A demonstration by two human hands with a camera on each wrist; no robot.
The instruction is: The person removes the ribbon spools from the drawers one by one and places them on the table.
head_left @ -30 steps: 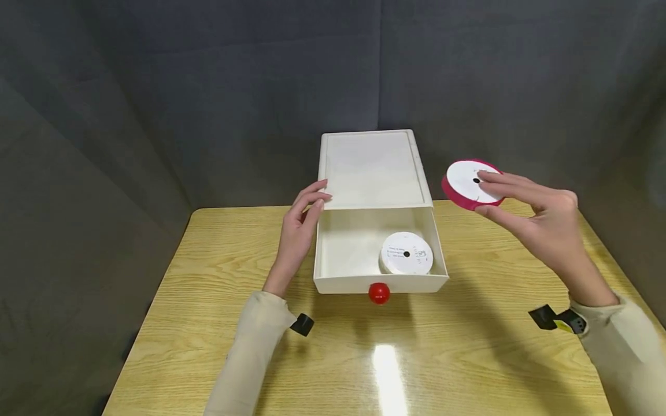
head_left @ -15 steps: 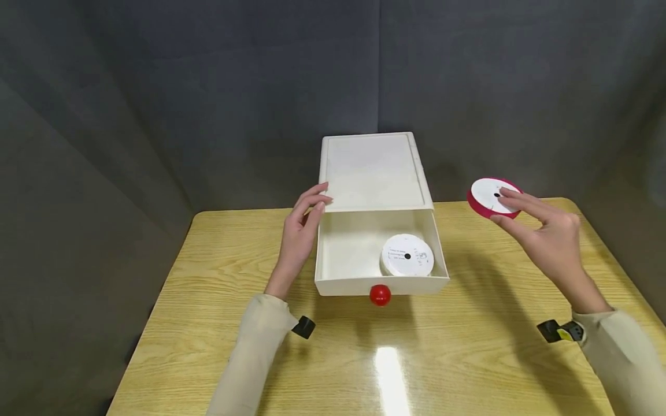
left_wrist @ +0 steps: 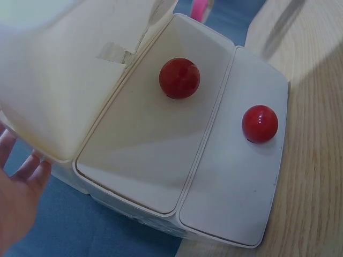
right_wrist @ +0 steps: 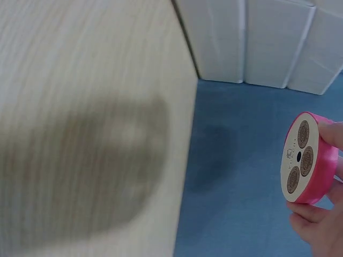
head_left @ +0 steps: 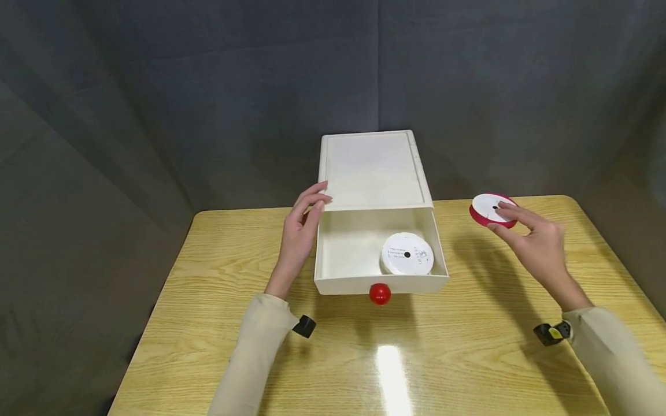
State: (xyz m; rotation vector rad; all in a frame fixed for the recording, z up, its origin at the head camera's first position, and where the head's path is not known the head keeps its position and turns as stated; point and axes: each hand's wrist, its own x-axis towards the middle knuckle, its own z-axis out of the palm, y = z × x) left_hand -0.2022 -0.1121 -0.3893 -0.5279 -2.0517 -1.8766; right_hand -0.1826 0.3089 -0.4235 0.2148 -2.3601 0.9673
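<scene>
In the head view my right hand (head_left: 541, 240) pinches a spool of pink ribbon (head_left: 484, 205) between thumb and fingers, held in the air to the right of a white drawer unit (head_left: 372, 170). Its pale face with brown round prints shows in the right wrist view, where the ribbon spool (right_wrist: 301, 155) is at the right edge. My left hand (head_left: 299, 231) rests its fingertips on the unit's left side and top edge, fingers lightly bent. The top drawer (head_left: 346, 245) is pulled out. A white-faced spool (head_left: 407, 254) lies in its right front corner, and a red knob (head_left: 380, 294) is on its front.
Below the pulled-out drawer, the left wrist view shows two closed drawers with red knobs, the middle knob (left_wrist: 179, 78) and the lower knob (left_wrist: 260, 124). The unit stands near the back edge of a wooden table (head_left: 224, 277). Dark cloth (head_left: 234, 104) hangs behind.
My right hand has carried the pink ribbon spool to the right and lower, away from the drawer unit. The left hand, the drawer and the spool inside it have stayed put.
</scene>
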